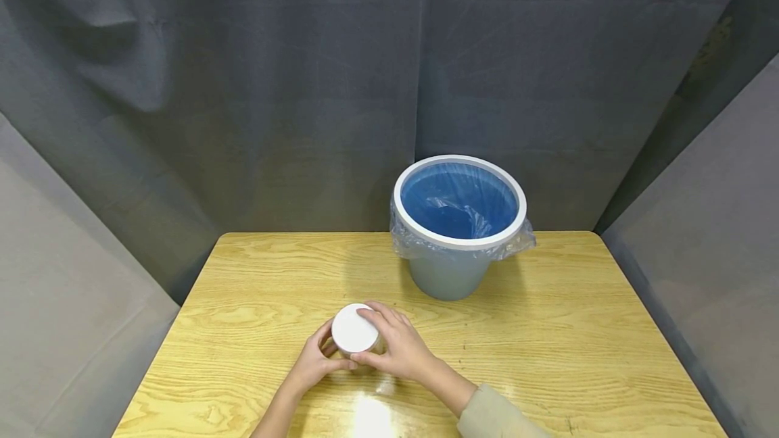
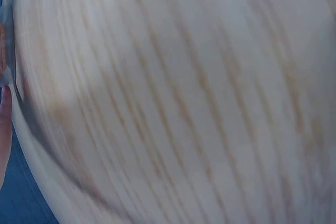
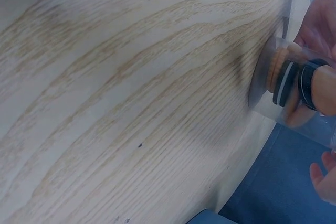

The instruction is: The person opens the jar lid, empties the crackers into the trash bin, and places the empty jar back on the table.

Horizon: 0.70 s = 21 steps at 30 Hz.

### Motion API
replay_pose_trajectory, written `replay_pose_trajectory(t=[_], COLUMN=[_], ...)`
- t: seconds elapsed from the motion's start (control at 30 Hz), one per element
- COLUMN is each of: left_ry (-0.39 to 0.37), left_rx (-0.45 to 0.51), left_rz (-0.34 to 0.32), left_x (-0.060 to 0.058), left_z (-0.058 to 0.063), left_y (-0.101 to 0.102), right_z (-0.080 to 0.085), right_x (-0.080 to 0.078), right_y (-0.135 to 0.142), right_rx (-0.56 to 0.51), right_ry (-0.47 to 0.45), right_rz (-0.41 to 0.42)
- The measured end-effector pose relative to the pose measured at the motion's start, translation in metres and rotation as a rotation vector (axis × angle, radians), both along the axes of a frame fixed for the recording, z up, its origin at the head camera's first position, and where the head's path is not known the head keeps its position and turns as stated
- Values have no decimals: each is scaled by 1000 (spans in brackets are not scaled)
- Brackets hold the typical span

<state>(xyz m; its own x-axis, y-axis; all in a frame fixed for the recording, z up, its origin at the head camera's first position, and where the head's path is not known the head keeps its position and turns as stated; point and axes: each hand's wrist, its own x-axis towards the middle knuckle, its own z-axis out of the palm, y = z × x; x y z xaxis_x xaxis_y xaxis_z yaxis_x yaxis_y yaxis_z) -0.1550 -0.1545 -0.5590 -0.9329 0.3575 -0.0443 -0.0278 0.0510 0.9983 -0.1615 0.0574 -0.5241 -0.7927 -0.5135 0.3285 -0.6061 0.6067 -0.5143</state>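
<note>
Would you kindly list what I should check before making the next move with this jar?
1. Clear cylindrical jar standing upright on the yellow wood-grain table: ok.
2. Left grip around the jar's side: ok.
3. Right grip on the flat, round white lid: ok.
4. Lid's tightness: cannot tell.
5. Tapered grey bin upright, apart from the jar: ok.
6. Transparent plastic liner draped over the bin's white rim: ok.

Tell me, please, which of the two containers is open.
The bin towards the far edge of the table: its top is uncovered, while the clear jar between left hand and right hand has a white lid.
</note>
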Motion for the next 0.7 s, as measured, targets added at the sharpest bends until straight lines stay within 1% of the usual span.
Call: replay_pose_trajectory(t=[0.1, 0.43, 0.7], left_ry=[0, 10, 6], left_rx=[-5, -14, -9], left_rz=[3, 7, -1], left_x=[0, 0, 0], left_z=[-1, -1, -1], left_y=[0, 0, -1], right_z=[2, 2, 4], right_x=[0, -3, -6], right_y=[0, 2, 4], right_rx=[6, 14, 55], right_ry=[-12, -8, -25], right_rz=[1, 30, 53])
